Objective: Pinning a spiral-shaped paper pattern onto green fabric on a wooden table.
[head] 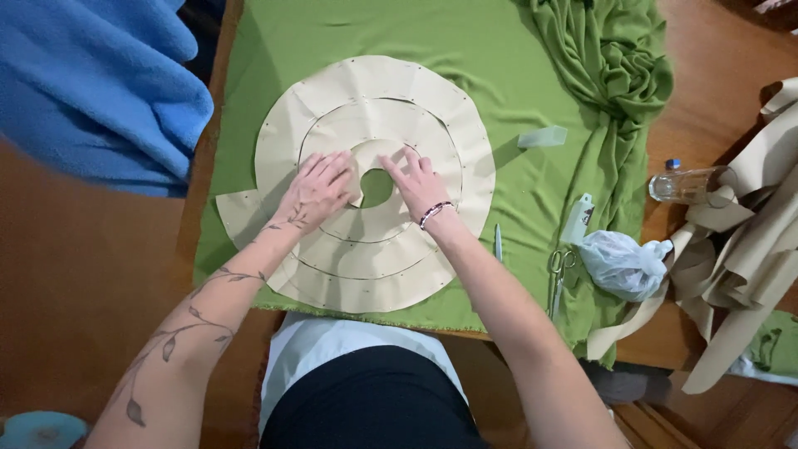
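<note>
- Green fabric [499, 75] lies spread flat over the wooden table [715, 75], with the rest of it bunched in folds at the far right.
- Cream paper pattern [374, 83], cut as a spiral of curved bands, rests on top of the fabric, its small round centre hole showing green between our hands.
- Our left hand [317, 189] lies palm down on the inner bands just left of the hole, fingers spread and flat; its grip closes on nothing and only presses the paper.
- Our right hand [420, 185] lies just right of the hole, fingers extended and pressing; its grip is likewise open and holds nothing.
- We judge the step in hand to be smoothing and settling the pattern on the fabric, holding the inner coil in place.
- Small dots along the bands' edges look like pins, though they are too small for us to be sure.
- Scissors [559, 274] lie near the table's front edge to our right, beside a thin pen-like tool [498, 241], a small white tube [579, 218] and a crumpled plastic bag [622, 263].
- We judge the next move calls for one hand keeping the paper flat while the other works, so the bands do not shift.
- Clear glass [692, 185] lies on its side farther right, near loose strips of cream paper [748, 266].
</note>
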